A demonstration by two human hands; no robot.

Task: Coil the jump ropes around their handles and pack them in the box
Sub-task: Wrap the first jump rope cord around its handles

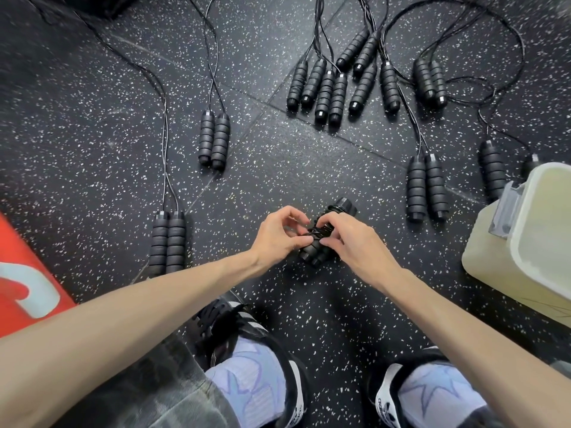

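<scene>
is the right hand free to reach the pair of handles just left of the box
Probably not yet: the right hand and left hand both pinch the coiled jump rope. The floor toward that handle pair is otherwise unobstructed.

1 head-worn wide-angle view, steeply downward and forward, close above the speckled floor (309, 168).
</scene>
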